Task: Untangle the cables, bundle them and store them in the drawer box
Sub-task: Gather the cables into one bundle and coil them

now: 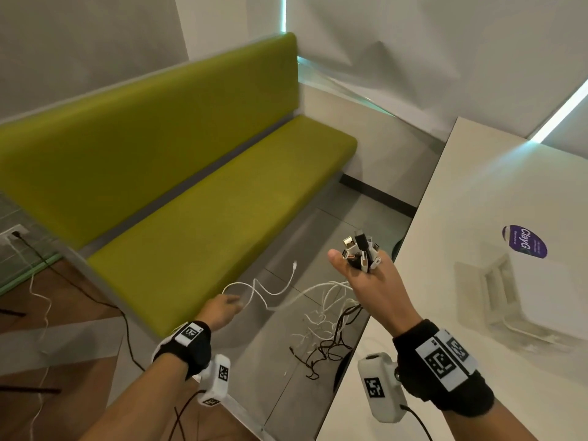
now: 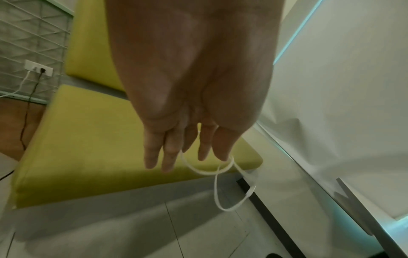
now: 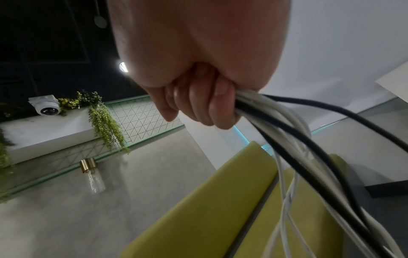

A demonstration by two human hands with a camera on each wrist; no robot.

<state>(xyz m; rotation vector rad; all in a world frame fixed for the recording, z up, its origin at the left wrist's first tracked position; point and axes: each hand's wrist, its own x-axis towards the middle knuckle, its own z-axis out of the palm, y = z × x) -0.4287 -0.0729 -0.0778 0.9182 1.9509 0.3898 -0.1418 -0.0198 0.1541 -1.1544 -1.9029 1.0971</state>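
Note:
My right hand (image 1: 361, 265) is raised at the table's left edge and grips a bunch of black and white cables (image 3: 295, 137) just below their plug ends (image 1: 359, 248). The cables hang from my fist into a loose tangle (image 1: 321, 335) over the floor. My left hand (image 1: 227, 305) is lower and further left, in front of the bench. It holds one white cable (image 1: 270, 289), which runs between its fingers (image 2: 170, 157) and loops below them (image 2: 217, 190), with its free plug swinging in the air. The white drawer box (image 1: 541, 297) stands on the table to the right.
The white table (image 1: 445, 202) fills the right side, its edge close to my right wrist. A long green bench (image 1: 206, 218) runs along the wall on the left. A wall socket (image 1: 12, 233) at far left has a black and a white lead trailing over the floor.

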